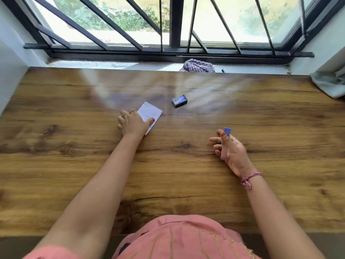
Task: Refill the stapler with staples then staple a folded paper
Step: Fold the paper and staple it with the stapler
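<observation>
The stapler (225,144) is a slim little thing with a blue tip and pale pinkish body, held upright in the right hand (230,152), thumb pinching it against loosely spread fingers, well right of the paper (151,114). That paper's a white folded rectangle lying flat, left hand (131,123) resting on its near edge with the thumb pressing down. A small glossy blue staple box (179,101) sits just beyond the paper on the wood-grain table (74,146). Crumpled checked cloth (198,66) lies on the windowsill.

folded paper (150,113) on table (74,165), staple box (179,101) behind-right
</observation>
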A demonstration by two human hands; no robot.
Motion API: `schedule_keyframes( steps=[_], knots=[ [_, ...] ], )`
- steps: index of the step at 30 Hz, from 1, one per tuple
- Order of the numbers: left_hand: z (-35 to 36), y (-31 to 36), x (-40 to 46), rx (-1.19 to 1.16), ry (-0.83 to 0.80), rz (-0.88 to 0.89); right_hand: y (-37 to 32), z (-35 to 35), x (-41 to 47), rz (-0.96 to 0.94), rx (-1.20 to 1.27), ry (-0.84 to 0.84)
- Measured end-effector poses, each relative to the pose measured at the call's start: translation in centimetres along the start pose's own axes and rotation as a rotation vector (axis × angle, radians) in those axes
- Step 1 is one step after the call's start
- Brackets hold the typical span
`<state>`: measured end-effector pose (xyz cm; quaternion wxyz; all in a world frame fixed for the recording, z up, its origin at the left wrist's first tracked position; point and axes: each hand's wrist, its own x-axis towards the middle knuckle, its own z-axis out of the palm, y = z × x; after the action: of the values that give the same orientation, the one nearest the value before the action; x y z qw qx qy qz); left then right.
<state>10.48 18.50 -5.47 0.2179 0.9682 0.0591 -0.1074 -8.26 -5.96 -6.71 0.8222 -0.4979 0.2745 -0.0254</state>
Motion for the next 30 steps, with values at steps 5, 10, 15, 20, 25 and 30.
schedule_keyframes(
  steps=[5,10,15,20,25,30],
  knots=[
    [-1.1,-0.8,1.1,-0.137,-0.134,0.08,0.3,0.4,-0.1,-0.04,0.028,0.042],
    [-1.7,-2.0,0.7,-0.503,-0.255,0.057,1.0,0.5,-0.1,-0.092,0.054,0.11],
    [-0.4,-2.1,-2.4,-1.091,-0.249,0.148,1.6,0.9,-0.3,-0.121,0.004,0.187],
    [0.7,-0.1,-6.0,-1.352,-0.441,0.031,1.3,2.2,-1.1,-0.08,-0.091,0.146],
    [1.0,2.0,-9.1,-1.255,-0.558,0.088,1.2,4.4,-2.5,-0.046,-0.004,0.02],
    [1.1,3.1,-11.3,-1.173,-0.599,0.17,0.6,4.3,-3.2,-0.052,0.01,0.084]
  ],
)
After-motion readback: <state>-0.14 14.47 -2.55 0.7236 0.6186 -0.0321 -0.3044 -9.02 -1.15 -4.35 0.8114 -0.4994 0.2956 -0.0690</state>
